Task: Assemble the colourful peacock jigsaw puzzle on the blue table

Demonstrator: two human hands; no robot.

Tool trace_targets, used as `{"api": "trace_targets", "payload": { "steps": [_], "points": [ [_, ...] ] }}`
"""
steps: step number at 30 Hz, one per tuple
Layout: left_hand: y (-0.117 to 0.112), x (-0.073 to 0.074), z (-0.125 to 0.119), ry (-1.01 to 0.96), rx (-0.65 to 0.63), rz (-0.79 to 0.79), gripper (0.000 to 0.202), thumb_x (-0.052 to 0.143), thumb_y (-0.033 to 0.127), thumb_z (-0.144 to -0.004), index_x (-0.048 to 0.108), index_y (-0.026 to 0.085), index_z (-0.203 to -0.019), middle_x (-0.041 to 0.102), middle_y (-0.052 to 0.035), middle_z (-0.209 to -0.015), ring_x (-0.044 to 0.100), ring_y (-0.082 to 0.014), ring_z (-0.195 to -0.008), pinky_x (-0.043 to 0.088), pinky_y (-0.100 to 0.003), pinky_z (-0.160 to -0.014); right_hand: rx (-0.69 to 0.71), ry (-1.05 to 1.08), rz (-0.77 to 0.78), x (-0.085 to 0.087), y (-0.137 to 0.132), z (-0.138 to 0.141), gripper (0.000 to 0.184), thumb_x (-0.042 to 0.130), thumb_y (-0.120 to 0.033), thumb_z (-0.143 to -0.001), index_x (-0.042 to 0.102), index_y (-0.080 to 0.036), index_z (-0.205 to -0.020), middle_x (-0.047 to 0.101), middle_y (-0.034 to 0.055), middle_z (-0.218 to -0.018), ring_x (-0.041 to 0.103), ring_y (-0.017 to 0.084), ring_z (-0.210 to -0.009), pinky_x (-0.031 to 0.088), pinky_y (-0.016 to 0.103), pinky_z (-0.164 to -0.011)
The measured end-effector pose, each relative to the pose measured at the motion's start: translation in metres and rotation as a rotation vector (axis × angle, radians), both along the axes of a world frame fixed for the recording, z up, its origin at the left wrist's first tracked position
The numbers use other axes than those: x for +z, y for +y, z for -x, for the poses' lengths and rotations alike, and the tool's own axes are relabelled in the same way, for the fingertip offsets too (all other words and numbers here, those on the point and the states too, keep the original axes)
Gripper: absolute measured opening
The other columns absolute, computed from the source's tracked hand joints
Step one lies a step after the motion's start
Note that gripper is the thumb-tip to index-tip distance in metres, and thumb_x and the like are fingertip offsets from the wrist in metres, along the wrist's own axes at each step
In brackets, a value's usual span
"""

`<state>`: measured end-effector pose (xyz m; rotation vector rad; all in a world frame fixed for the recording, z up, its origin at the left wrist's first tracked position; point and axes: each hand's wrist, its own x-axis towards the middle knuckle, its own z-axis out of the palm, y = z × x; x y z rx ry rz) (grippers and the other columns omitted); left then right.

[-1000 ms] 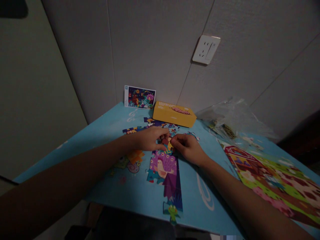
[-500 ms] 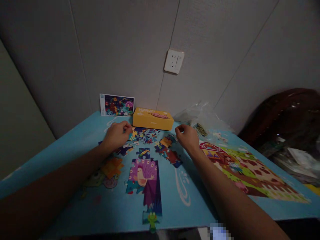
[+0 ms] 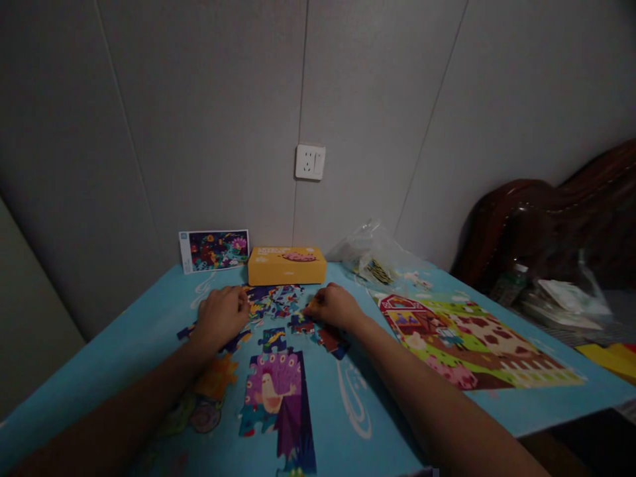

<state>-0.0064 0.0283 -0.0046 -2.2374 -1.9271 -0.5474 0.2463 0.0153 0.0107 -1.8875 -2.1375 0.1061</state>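
Observation:
My left hand (image 3: 221, 319) rests with curled fingers over loose jigsaw pieces at the left of the pile; whatever its fingertips hold, if anything, is hidden. Farther right, my right hand (image 3: 335, 308) pinches at an orange puzzle piece (image 3: 312, 305) above a small joined patch of reddish-brown pieces (image 3: 328, 339). Between the hands lies a heap of loose dark-blue and multicoloured pieces (image 3: 278, 299). Nearer to me is a joined section with a purple peacock (image 3: 273, 391), and a single blue piece (image 3: 272, 339) lies just above it. Orange pieces (image 3: 217, 376) lie beside my left forearm.
A yellow box (image 3: 287, 266) and a picture card (image 3: 218, 250) stand by the wall. To the right are a clear plastic bag (image 3: 370, 262) and an assembled farm puzzle (image 3: 462, 341). The blue tabletop (image 3: 377, 437) ends before a dark brown headboard (image 3: 527, 218).
My right hand has moved left and down onto the orange puzzle piece. My left hand has shifted slightly, its fingers still curled. The camera view has tilted up and turned right.

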Motion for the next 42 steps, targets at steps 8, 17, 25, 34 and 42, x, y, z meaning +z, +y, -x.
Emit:
{"api": "trace_targets", "payload": {
  "steps": [8, 17, 25, 34, 42],
  "points": [
    [-0.010, 0.006, 0.001, -0.202, -0.527, -0.231, 0.034, 0.050, 0.037, -0.088, 0.057, 0.017, -0.115, 0.066, -0.0063, -0.089, 0.055, -0.0238, -0.094, 0.044, -0.038, -0.088, 0.236, 0.441, -0.390, 0.006, -0.007, 0.009, 0.008, 0.066, -0.022, -0.078, 0.064, -0.014, -0.080, 0.056, 0.0054, -0.088, 0.052, 0.013, -0.071, 0.040, 0.024, -0.065],
    [-0.028, 0.004, -0.007, -0.350, -0.860, -0.226, 0.043, 0.059, 0.040, -0.086, 0.051, 0.019, -0.123, 0.058, -0.0099, -0.119, 0.053, -0.0212, -0.113, 0.045, -0.034, -0.097, 0.805, 0.582, -0.432, 0.002, -0.040, 0.043, 0.009, 0.064, -0.016, -0.078, 0.057, -0.019, -0.083, 0.051, 0.0053, -0.098, 0.052, 0.017, -0.096, 0.044, 0.030, -0.084],
    [-0.027, 0.004, -0.005, -0.396, -0.905, -0.271, 0.040, 0.061, 0.031, -0.085, 0.053, 0.022, -0.123, 0.063, -0.0073, -0.113, 0.060, -0.0194, -0.108, 0.053, -0.032, -0.091, 0.603, 0.536, -0.346, 0.000, -0.032, 0.034, 0.058, 0.072, -0.022, -0.071, 0.047, -0.019, -0.123, 0.057, 0.0089, -0.113, 0.052, 0.021, -0.100, 0.044, 0.037, -0.087],
    [-0.031, 0.007, -0.003, -0.322, -0.901, -0.215, 0.037, 0.058, 0.031, -0.086, 0.053, 0.017, -0.120, 0.062, -0.0102, -0.109, 0.060, -0.0198, -0.103, 0.052, -0.033, -0.089, 0.608, 0.569, -0.226, -0.006, -0.032, 0.033, 0.052, 0.067, -0.023, -0.073, 0.051, -0.017, -0.123, 0.063, 0.0065, -0.101, 0.055, 0.015, -0.079, 0.044, 0.028, -0.070],
    [-0.035, 0.009, 0.000, -0.220, -0.971, -0.089, 0.037, 0.057, 0.031, -0.087, 0.052, 0.020, -0.122, 0.062, -0.0098, -0.110, 0.057, -0.0206, -0.105, 0.046, -0.033, -0.091, 0.528, 0.709, 0.008, -0.002, -0.035, 0.036, 0.024, 0.057, -0.034, -0.082, 0.060, -0.013, -0.094, 0.048, -0.0033, -0.061, 0.041, 0.009, -0.053, 0.031, 0.021, -0.050]
  ]
}}
